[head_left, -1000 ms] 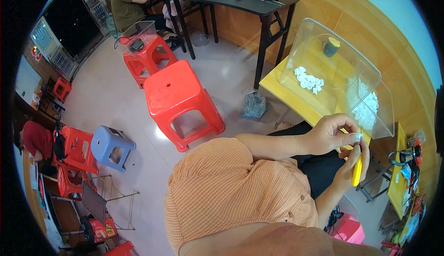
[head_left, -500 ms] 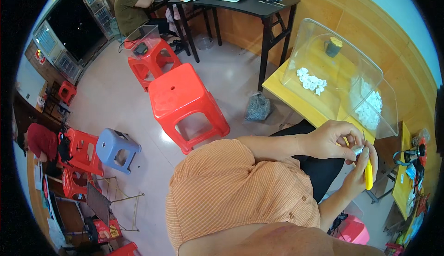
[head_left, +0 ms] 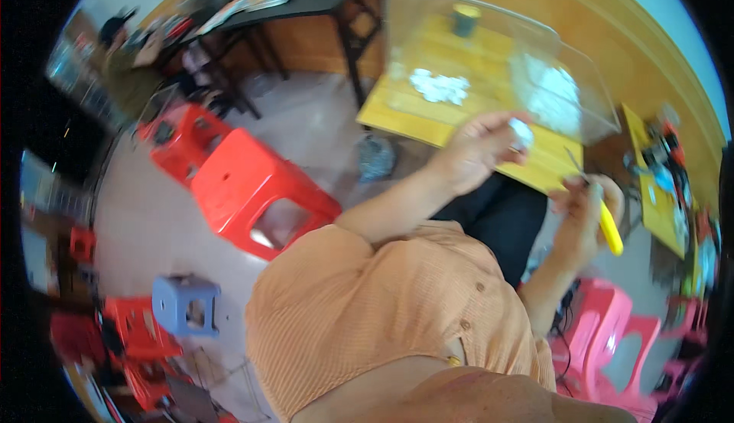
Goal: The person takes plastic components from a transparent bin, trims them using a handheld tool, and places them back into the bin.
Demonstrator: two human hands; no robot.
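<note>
My left hand [head_left: 478, 151] is raised in front of the yellow table and pinches a small white plastic piece [head_left: 521, 134] at its fingertips. To its right and a little lower, my right hand [head_left: 587, 213] grips a slim tool with a yellow handle [head_left: 610, 232]. A thin metal tip juts up from that fist, apart from the white piece; blur hides its exact shape. On the table beyond lie a small cluster of white pieces [head_left: 440, 86] and, inside a clear plastic bin, a larger heap of white pieces [head_left: 556, 98].
The yellow table [head_left: 375, 109] carries a clear plastic box [head_left: 394, 40] and a dark cup [head_left: 465, 21]. Red stools [head_left: 245, 182] and a blue stool [head_left: 186, 304] stand to the left, pink chairs [head_left: 600, 323] at lower right. Another person [head_left: 126, 79] sits by a black table [head_left: 287, 10].
My hands have moved apart: the left has gone up and left with the white piece, the right holds the yellow-handled tool away from it. The whole view has shifted and blurred.
</note>
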